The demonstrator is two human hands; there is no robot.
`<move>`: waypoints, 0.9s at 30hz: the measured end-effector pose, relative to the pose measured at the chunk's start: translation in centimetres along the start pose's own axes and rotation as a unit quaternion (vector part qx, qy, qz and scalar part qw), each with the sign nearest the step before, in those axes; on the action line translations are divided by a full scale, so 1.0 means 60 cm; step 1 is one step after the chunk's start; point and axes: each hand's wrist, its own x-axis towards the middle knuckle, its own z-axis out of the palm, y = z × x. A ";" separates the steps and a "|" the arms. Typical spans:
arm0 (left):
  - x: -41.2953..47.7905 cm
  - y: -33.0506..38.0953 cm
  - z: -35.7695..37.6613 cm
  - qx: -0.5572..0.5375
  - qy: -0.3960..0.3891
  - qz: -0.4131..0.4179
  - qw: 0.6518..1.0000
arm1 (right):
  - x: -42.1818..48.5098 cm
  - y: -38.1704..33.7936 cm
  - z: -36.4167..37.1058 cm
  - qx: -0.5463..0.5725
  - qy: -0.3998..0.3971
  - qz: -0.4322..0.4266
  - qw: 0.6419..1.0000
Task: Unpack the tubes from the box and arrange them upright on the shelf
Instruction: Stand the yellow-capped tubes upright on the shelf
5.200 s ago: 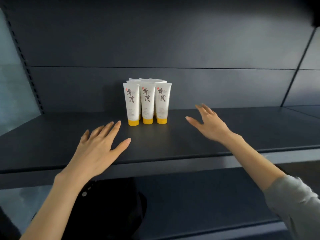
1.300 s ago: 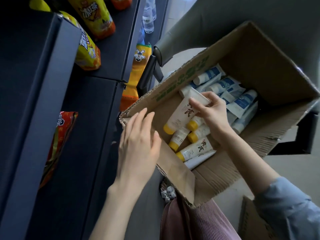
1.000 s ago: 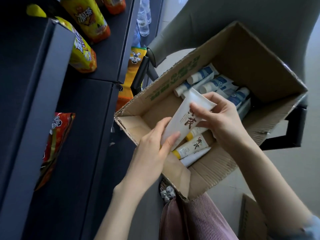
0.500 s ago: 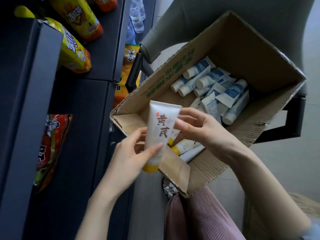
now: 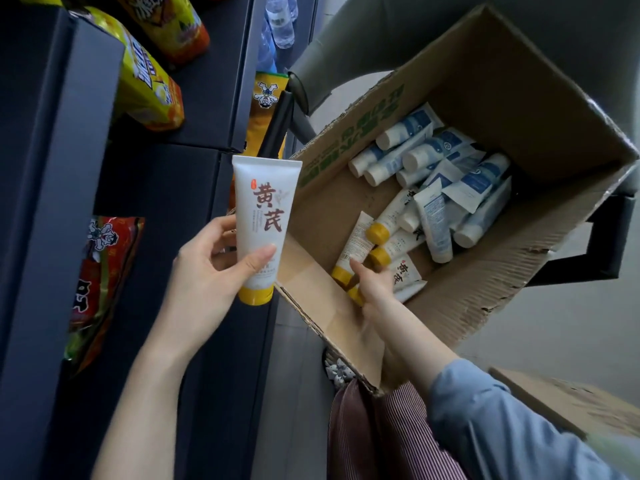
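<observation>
My left hand (image 5: 211, 268) grips a white tube with a yellow cap (image 5: 263, 220), held upright, cap down, just left of the open cardboard box (image 5: 346, 126). My right hand (image 5: 372, 289) reaches into the box's near corner and lies over several more yellow-capped white tubes (image 5: 381, 233); its fingertips touch them, but whether it has a grip is hidden. A pile of blue-and-white tubes (image 5: 433, 157) fills the far side of the box. The dark shelf's edge (image 5: 52, 202) runs down the left.
Yellow snack bags (image 5: 149, 88) and a red snack bag (image 5: 100, 271) lie on lower shelves at left. The box rests on a grey chair (image 5: 346, 36). Another piece of cardboard (image 5: 571, 403) sits at lower right, with striped fabric (image 5: 367, 431) below the box.
My right hand passed the tube to my left hand, let go and went back down into the box. My left hand now holds the tube alone, further left.
</observation>
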 end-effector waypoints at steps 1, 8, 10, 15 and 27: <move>0.000 -0.002 -0.001 -0.001 0.001 -0.002 1.000 | 0.005 0.004 0.008 -0.003 0.009 -0.014 1.000; -0.006 -0.016 -0.015 -0.012 0.014 -0.016 1.000 | 0.035 0.010 0.063 0.048 0.059 0.002 0.997; -0.009 -0.018 -0.020 -0.016 0.015 -0.016 1.000 | 0.039 0.002 0.077 0.076 0.063 0.032 0.995; -0.015 -0.023 -0.027 -0.040 0.032 -0.020 0.998 | 0.038 -0.028 0.097 0.135 0.029 0.093 0.986; -0.030 -0.028 -0.036 -0.073 0.069 -0.028 0.995 | -0.001 -0.089 0.131 0.128 -0.149 0.108 0.974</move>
